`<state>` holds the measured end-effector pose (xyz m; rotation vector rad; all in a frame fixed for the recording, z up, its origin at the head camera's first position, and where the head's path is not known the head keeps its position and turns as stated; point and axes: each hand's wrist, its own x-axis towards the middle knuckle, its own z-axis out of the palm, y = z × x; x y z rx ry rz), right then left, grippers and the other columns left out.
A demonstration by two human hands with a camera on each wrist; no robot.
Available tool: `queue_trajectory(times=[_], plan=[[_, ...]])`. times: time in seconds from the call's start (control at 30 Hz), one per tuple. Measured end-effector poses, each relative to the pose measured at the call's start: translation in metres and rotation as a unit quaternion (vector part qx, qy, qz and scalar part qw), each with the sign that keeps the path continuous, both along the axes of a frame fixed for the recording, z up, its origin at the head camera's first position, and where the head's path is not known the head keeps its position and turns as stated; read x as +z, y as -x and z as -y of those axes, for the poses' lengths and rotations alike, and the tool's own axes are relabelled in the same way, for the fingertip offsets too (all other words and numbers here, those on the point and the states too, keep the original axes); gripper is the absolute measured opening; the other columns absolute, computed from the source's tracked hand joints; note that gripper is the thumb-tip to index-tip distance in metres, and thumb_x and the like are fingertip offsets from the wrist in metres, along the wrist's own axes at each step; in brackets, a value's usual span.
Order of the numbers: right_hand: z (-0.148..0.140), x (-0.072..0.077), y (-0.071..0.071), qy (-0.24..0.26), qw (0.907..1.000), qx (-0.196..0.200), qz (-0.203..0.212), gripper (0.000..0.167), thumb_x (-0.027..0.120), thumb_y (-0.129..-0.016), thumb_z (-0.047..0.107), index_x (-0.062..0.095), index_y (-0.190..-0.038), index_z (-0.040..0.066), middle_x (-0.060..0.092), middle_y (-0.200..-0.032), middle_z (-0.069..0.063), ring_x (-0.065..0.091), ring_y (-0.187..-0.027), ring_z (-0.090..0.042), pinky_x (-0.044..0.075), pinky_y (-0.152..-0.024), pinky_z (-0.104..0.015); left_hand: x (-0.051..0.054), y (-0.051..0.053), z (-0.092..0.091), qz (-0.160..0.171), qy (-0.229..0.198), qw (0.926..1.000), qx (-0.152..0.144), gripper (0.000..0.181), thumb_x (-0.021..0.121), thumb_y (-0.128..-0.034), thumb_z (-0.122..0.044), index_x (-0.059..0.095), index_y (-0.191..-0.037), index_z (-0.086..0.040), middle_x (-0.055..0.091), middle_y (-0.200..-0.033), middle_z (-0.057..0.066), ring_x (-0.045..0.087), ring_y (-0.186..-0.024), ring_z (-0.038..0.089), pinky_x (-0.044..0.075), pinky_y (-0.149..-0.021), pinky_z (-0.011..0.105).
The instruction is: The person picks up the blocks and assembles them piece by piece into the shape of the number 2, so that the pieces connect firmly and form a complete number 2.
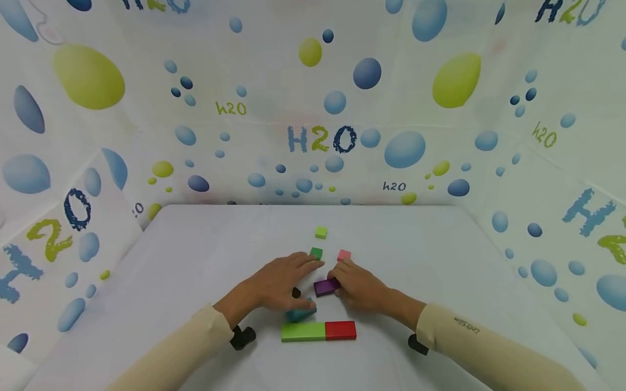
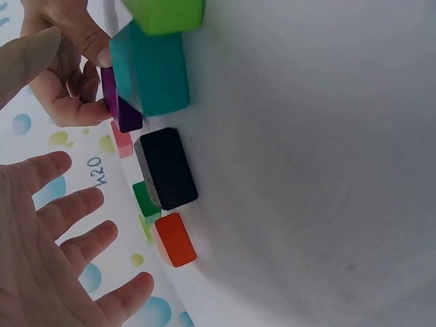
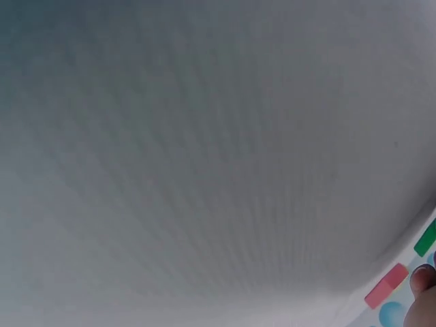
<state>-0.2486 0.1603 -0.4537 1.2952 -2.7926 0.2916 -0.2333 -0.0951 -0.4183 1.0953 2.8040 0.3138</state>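
Observation:
My right hand (image 1: 362, 288) pinches one end of a purple rectangular block (image 1: 324, 288), which tilts a little in the left wrist view. Fingers spread, my left hand (image 1: 279, 282) hovers over a black block (image 2: 169, 169) and an orange block (image 2: 176, 240). The head view hides the orange one and most of the black one behind that hand. Just under the left thumb lies a teal block (image 1: 299, 315) with a slanted side; the left wrist view shows a gap between them. Only a fingertip (image 3: 424, 279) of the right hand shows in the right wrist view.
A long lime block (image 1: 303, 332) and a red block (image 1: 340, 330) lie end to end nearest me. Beyond the hands sit a green block (image 1: 317, 253), a pink block (image 1: 344, 254) and a small lime cube (image 1: 320, 232). The white table (image 1: 220, 233) meets a patterned curtain (image 1: 264, 146) behind.

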Motion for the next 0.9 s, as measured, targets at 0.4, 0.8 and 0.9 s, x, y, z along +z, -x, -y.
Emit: queue_trajectory(times=[0.4, 0.8, 0.9], plan=[[-0.003, 0.001, -0.006, -0.003, 0.9996, 0.014, 0.024, 0.033, 0.068, -0.097, 0.018, 0.058, -0.128, 0.012, 0.061, -0.120, 0.001, 0.050, -0.113, -0.013, 0.049, -0.099, -0.027, -0.001, -0.014, 0.003, 0.004, 0.002, 0.9999, 0.009, 0.086, 0.062, -0.0871, -0.064, 0.033, -0.159, -0.029, 0.034, -0.164, 0.000, 0.028, -0.152, 0.026, 0.032, -0.118, 0.056], [-0.003, 0.006, -0.012, 0.011, 0.9986, 0.039, 0.034, 0.030, 0.068, -0.096, 0.014, 0.058, -0.125, 0.013, 0.061, -0.116, 0.002, 0.051, -0.110, -0.011, 0.049, -0.098, -0.026, 0.003, -0.020, 0.004, 0.003, 0.008, 0.9999, -0.008, 0.087, 0.061, -0.0871, -0.065, 0.032, -0.160, -0.028, 0.034, -0.164, 0.002, 0.027, -0.152, 0.025, 0.030, -0.119, 0.056], [-0.003, 0.007, -0.013, 0.014, 0.9984, 0.045, 0.031, 0.030, 0.068, -0.096, 0.013, 0.059, -0.124, 0.013, 0.061, -0.116, 0.002, 0.051, -0.109, -0.011, 0.049, -0.097, -0.026, 0.003, -0.021, 0.006, 0.008, 0.012, 0.9999, -0.009, 0.087, 0.060, -0.0878, -0.066, 0.031, -0.160, -0.028, 0.032, -0.165, 0.001, 0.026, -0.153, 0.025, 0.029, -0.120, 0.055]])
